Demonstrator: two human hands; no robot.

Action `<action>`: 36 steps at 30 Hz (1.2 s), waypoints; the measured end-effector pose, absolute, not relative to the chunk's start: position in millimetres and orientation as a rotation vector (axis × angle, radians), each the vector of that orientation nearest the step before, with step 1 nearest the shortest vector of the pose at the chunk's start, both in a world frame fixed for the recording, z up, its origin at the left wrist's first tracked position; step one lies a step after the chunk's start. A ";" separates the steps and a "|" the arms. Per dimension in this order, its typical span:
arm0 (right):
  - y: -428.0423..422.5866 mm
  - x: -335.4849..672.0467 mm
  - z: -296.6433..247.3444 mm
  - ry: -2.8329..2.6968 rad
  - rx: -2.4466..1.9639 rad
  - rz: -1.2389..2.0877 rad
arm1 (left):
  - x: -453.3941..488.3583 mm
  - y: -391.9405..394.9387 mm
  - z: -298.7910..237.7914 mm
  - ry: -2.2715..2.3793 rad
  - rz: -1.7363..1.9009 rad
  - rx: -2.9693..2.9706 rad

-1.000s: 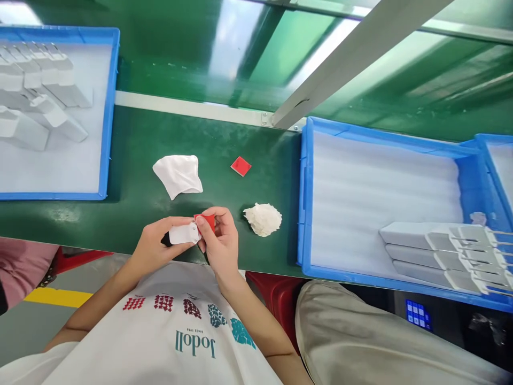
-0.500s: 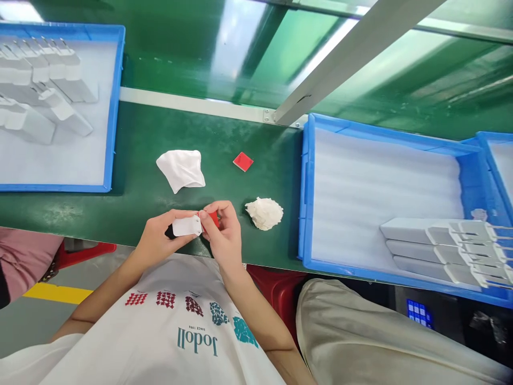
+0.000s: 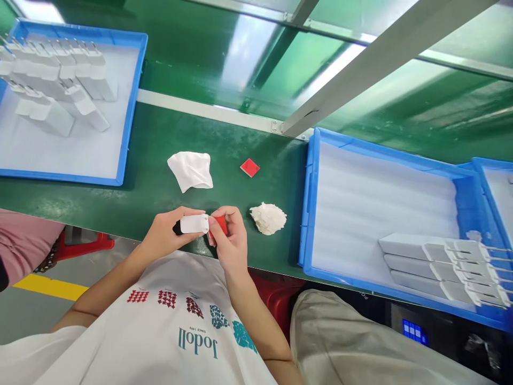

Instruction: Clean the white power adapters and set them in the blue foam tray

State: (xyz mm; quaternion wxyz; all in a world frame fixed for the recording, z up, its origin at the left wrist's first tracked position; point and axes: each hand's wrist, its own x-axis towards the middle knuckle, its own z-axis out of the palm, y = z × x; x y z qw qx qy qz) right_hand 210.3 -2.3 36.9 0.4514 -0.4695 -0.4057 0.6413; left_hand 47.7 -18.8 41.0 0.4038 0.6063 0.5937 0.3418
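My left hand point(image 3: 164, 238) is closed around a small white flat part point(image 3: 194, 224), held level over the near edge of the green bench. My right hand point(image 3: 230, 240) pinches a small red piece point(image 3: 222, 224) right against the white part's right end. A second red square point(image 3: 250, 167) lies on the green bench point(image 3: 152, 176) further back. A folded white cloth point(image 3: 191, 170) lies left of it. A crumpled pile of white scraps point(image 3: 268, 218) sits just right of my right hand.
A blue tray point(image 3: 130, 101) at the far left holds several white adapters point(image 3: 56, 80). A blue tray point(image 3: 308, 214) on the right has white foam lining and a row of white adapters point(image 3: 436, 264) at its near right corner. Another person's pink sleeve point(image 3: 24, 246) shows at the left edge.
The view has shifted a little, moving everything rightwards in the picture. Both hands stay together at the bench edge, with the red piece still against the white part.
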 end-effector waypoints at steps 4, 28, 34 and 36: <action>11.8 203.1 36.3 -0.991 -1.136 1.618 | 47.9 -18.3 40.1 1.494 0.875 1.535; 19.4 199.6 25.7 -0.842 -1.146 1.435 | 49.5 -23.6 36.3 1.486 0.960 1.604; 5.2 241.7 14.0 -1.424 -1.320 0.909 | 24.7 -21.3 47.4 1.685 1.238 1.579; 9.9 249.1 7.9 -1.595 -1.312 0.749 | -9.1 -14.1 60.3 1.940 1.351 1.601</action>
